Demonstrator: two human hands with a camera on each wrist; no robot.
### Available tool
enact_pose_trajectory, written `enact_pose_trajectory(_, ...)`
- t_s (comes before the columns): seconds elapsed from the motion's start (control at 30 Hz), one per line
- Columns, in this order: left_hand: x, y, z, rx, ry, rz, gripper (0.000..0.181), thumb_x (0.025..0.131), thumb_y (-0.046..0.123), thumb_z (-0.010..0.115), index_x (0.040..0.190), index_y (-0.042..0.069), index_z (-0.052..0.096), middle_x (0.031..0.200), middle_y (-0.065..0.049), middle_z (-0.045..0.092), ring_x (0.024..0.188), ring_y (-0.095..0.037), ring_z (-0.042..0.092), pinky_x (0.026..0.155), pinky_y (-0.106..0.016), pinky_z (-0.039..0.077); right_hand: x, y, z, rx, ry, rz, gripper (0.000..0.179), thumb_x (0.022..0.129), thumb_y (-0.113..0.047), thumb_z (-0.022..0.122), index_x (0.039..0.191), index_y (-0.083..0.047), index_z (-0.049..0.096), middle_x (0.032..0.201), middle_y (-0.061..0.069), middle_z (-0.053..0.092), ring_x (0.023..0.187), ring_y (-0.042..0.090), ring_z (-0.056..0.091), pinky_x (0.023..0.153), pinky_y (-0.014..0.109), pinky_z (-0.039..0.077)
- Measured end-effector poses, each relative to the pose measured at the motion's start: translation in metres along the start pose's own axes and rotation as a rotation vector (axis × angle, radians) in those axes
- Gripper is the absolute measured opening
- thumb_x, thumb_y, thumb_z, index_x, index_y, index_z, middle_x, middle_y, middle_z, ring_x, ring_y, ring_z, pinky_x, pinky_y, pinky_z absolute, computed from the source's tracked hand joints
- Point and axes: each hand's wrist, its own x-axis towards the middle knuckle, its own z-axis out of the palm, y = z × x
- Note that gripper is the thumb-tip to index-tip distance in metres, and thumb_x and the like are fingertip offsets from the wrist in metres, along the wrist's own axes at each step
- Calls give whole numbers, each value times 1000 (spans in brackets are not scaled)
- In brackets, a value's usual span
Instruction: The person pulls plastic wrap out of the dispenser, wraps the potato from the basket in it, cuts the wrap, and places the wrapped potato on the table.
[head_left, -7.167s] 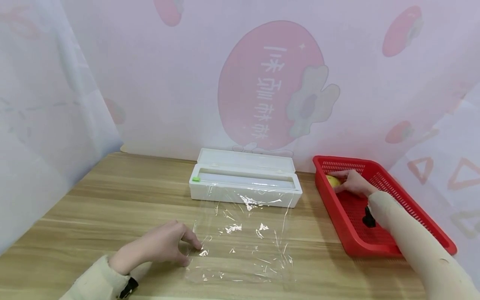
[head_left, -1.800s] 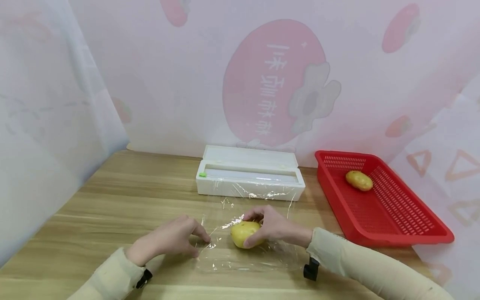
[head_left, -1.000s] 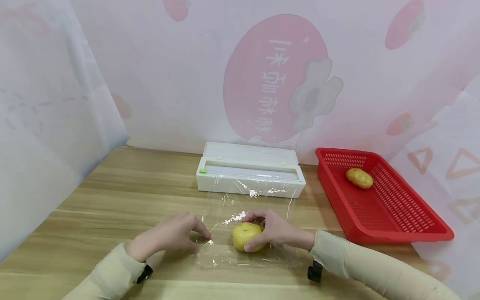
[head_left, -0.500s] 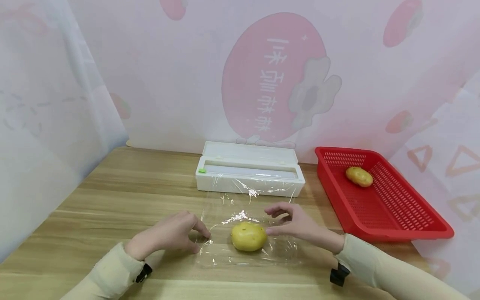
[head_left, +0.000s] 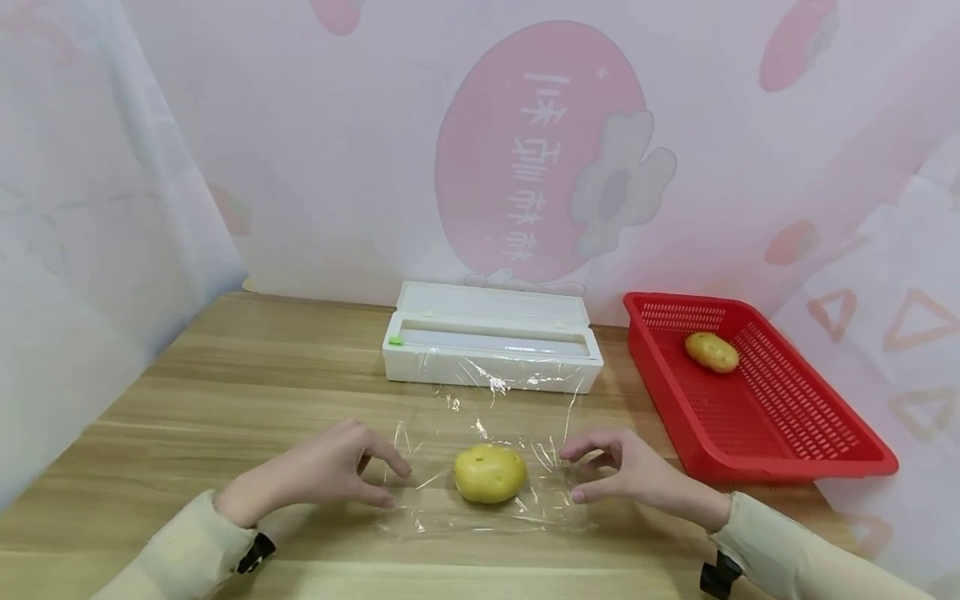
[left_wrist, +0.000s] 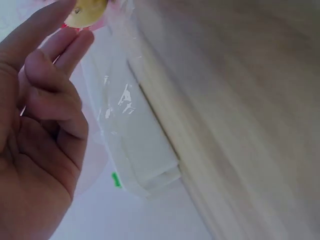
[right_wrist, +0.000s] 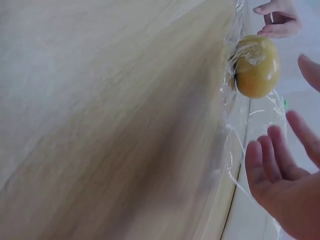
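A yellow potato (head_left: pixel 490 473) lies on a sheet of clear cling film (head_left: pixel 450 521) spread over the table. The film runs back to a white cling film box (head_left: pixel 487 369) with its lid raised. My left hand (head_left: pixel 318 471) is at the film's left edge, its thumb and forefinger apart and its fingertips overlapping the edge. In the left wrist view, its fingers are loosely bent with nothing between them. My right hand (head_left: pixel 637 475) hovers by the film's right edge, fingers spread and holding nothing. The right wrist view shows the potato (right_wrist: pixel 257 65) beyond that hand's fingertips, with wrinkled film against it.
A red plastic basket (head_left: pixel 667 408) stands at the right, with a second potato (head_left: pixel 711 352) inside. The wooden table (head_left: pixel 225 383) reaches back to a printed curtain (head_left: pixel 337 167). A small green tab (head_left: pixel 395 341) sits on the box's left end.
My right hand brought a potato from the basket, set it on the film, let go and drew away to the right. My left hand has stayed by the film's left edge.
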Motion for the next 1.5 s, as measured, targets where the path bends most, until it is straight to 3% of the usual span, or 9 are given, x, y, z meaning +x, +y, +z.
enact_pose_trajectory(0.17, -5, -3, 1, -36, -25, 60, 26, 75, 29, 87, 97, 19, 77, 73, 16, 63, 44, 6, 33, 39, -17, 32, -5, 3, -3, -27, -47, -86, 39, 76, -4, 85, 110, 5, 68, 111, 21, 66, 102, 32, 61, 82, 42, 53)
enact_pose_trajectory(0.33, -8, -4, 7, -42, -94, 86, 25, 73, 37, 86, 92, 23, 77, 79, 18, 65, 48, 6, 36, 40, -17, 34, -10, 10, -4, -39, -62, -70, 34, 78, -10, 84, 107, 2, 71, 109, 17, 67, 96, 32, 62, 80, 40, 54)
enact_pose_trajectory(0.47, -11, -4, 12, -38, -123, 83, 25, 71, 39, 87, 88, 24, 75, 81, 19, 64, 52, 5, 41, 43, -18, 39, -14, 15, -4, -62, -123, -111, 33, 76, -10, 86, 104, -1, 72, 109, 16, 67, 96, 28, 62, 78, 38, 54)
enact_pose_trajectory(0.67, -9, -6, 17, -19, -150, 92, 24, 68, 32, 90, 82, 25, 72, 84, 20, 61, 68, -1, 54, 56, -19, 47, -17, 19, -2, -83, -239, -162, 34, 72, -12, 89, 103, -7, 73, 110, 14, 65, 102, 21, 60, 82, 36, 52)
enact_pose_trajectory(0.83, -6, -9, 18, -19, -167, 126, 18, 71, 23, 88, 75, 27, 71, 80, 20, 57, 69, 0, 54, 55, -19, 48, -17, 20, -1, -73, -273, -177, 22, 77, -11, 85, 96, -8, 76, 105, 14, 64, 99, 26, 59, 80, 34, 51)
enact_pose_trajectory(1.03, -5, -12, 16, -58, -148, 157, 13, 77, 20, 84, 77, 26, 73, 80, 20, 60, 68, 0, 54, 55, -19, 47, -18, 21, -4, -74, -248, -166, 8, 80, -9, 82, 87, -9, 79, 99, 13, 64, 97, 28, 59, 83, 33, 51)
enact_pose_trajectory(1.27, -8, -13, 7, -137, -105, 153, 13, 80, 16, 82, 82, 25, 73, 85, 16, 64, 71, -4, 57, 61, -24, 49, -17, 18, -12, -24, -300, -118, 9, 78, -5, 83, 86, -6, 79, 99, 12, 66, 98, 28, 60, 88, 36, 49)
enact_pose_trajectory(1.4, -8, -12, 2, -130, -77, 168, 13, 81, 15, 81, 83, 24, 73, 86, 16, 65, 73, -6, 59, 64, -26, 50, -14, 17, -16, 16, -325, -183, 8, 80, 1, 80, 87, -1, 78, 97, 13, 67, 94, 28, 61, 85, 38, 51)
enact_pose_trajectory(1.5, -9, -11, -2, -134, -59, 152, 9, 84, 18, 79, 84, 24, 72, 81, 15, 64, 66, -3, 55, 57, -24, 49, -12, 18, -19, 50, -325, -213, 8, 81, 6, 77, 88, 2, 77, 95, 14, 68, 91, 28, 63, 83, 39, 53)
